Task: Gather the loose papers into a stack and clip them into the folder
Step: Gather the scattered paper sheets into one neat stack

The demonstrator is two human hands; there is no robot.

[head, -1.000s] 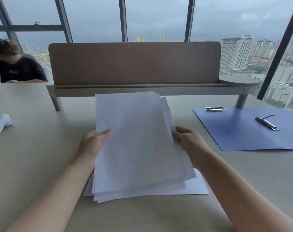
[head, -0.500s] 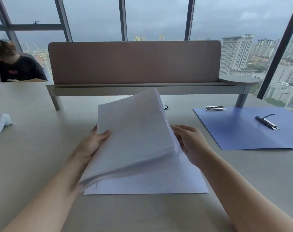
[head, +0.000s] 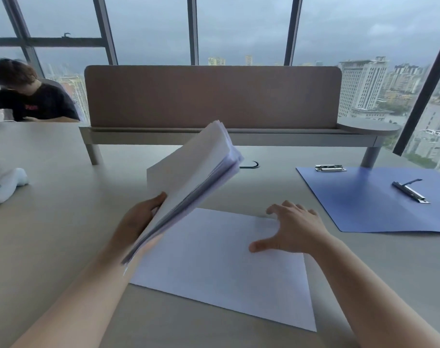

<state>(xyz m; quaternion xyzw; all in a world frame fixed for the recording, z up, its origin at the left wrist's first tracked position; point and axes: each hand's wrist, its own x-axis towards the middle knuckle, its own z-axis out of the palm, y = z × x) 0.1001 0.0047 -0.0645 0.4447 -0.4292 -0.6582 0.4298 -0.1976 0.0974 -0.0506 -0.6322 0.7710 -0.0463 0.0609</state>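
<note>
left hand (head: pixel 138 219) grip holds paper stack (head: pixel 191 177) tilted up, clearing the last sheet (head: pixel 221 267) | right hand (head: pixel 293 229) grip wide, fingers spread on that sheet for pickup | folder (head: pixel 364 209) open on tabletop (head: pixel 63 234), right

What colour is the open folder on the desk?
The folder is plain blue, with metal clips; the head view shows it.

White papers (head: pixel 188 172), blue folder (head: pixel 364 209) with silver clip (head: pixel 411 191), beige table (head: pixel 63 234)
</note>
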